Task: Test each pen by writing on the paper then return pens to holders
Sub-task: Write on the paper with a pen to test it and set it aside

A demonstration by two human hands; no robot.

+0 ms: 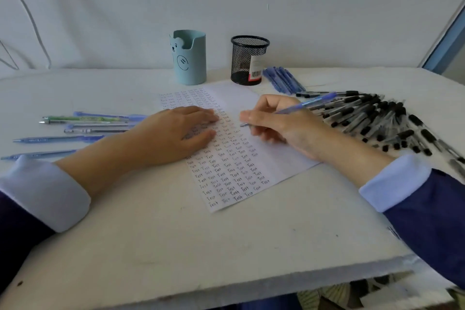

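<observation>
Loose blue, green and clear plastic pens (pixel 83 124): lying on the white table (pixel 163 234), left of the sheet, outside both holders

Left hand (pixel 176 133): fingers straight, pressing flat on the white paper sheet filled with rows of "Test" (pixel 231 178)

Pale blue bear-faced cylindrical holder (pixel 190 58), black wire-mesh holder (pixel 249 60): upright behind the sheet; no pens seen in either

Right hand (pixel 281 124): grips a blue-barrelled ballpoint pen (pixel 307 103), tip at the sheet's unwritten right strip. Step judged: testing. Next calls for a short lift over the sheet's far edge to a holder; that path looks unobstructed

Heap of black-capped clear pens (pixel 377 121): crowds the right forearm, so sideways room is tight
</observation>
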